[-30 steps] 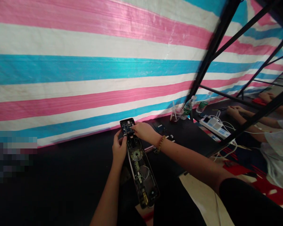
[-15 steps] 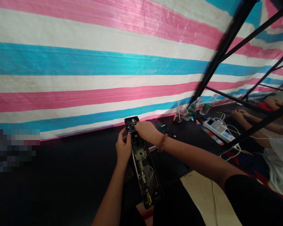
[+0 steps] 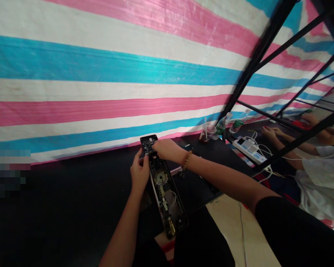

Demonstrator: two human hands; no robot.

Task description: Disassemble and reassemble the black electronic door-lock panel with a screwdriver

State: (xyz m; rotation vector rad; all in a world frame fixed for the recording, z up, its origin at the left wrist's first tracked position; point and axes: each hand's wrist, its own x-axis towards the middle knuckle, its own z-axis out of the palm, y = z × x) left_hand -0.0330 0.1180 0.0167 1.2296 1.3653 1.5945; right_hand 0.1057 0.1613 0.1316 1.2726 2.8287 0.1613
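A long black housing (image 3: 161, 178), which looks like an opened smart door lock panel, lies tilted toward me over the table's front edge. Inside it show a round metal part, a thin white wire and a brass-coloured piece near the low end. My left hand (image 3: 139, 171) grips its left edge beside the upper end, thumb on the rim. My right hand (image 3: 168, 150), with a beaded bracelet (image 3: 187, 160) at the wrist, is closed over the circuit board (image 3: 148, 144) at the top. Its fingertips touch the board area; whatever they pinch is hidden.
The black table (image 3: 72, 193) runs along a striped tarp (image 3: 114, 70). Right of my hands stand a plastic cup (image 3: 206, 132) and bottles (image 3: 236, 126), by a black metal frame (image 3: 241, 83). Beyond lies a white power strip (image 3: 250, 150) with cables; other people's hands (image 3: 269, 132) are farther right.
The view has shifted slightly, so the housing and both hands appear a little farther left. Both hands keep the same places on the housing.
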